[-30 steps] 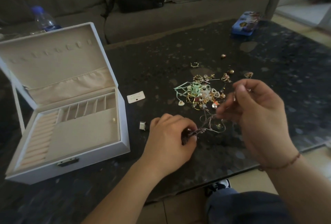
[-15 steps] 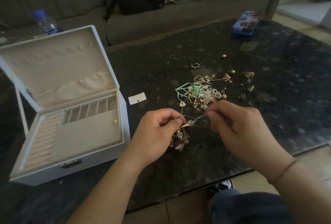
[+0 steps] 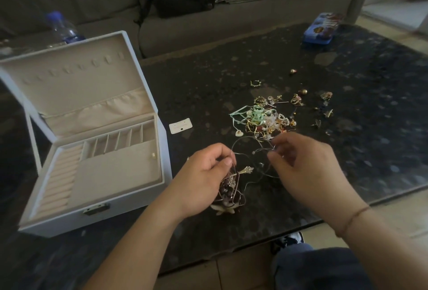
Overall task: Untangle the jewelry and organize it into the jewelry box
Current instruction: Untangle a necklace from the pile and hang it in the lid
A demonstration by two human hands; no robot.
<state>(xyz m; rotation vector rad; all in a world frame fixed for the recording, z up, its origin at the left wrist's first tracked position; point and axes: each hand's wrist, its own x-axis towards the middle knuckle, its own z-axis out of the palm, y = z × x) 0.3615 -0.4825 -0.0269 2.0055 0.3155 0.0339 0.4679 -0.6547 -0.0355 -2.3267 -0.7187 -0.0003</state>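
Observation:
My left hand [image 3: 203, 178] grips a tangled clump of necklaces [image 3: 228, 191] with dark beads and a small metal pendant, held just above the dark table. My right hand [image 3: 303, 164] pinches a thin chain [image 3: 249, 143] that loops from the clump toward it. Behind both hands lies a pile of tangled jewelry [image 3: 264, 120] with green ribbon, pearls and gold pieces. The white jewelry box [image 3: 97, 199] stands open at the left, its beige compartments showing; one small gold piece [image 3: 153, 155] sits in its large section.
Loose earrings and rings [image 3: 298, 99] are scattered behind and right of the pile. A small white earring card [image 3: 180, 125] lies near the box. A blue tin [image 3: 320, 29] sits at the table's far right edge. A water bottle [image 3: 61, 26] stands behind the box lid.
My right hand came down from a raised position to the clump, then drew a chain loop out to the right. My left hand lifted the clump slightly and kept its grip.

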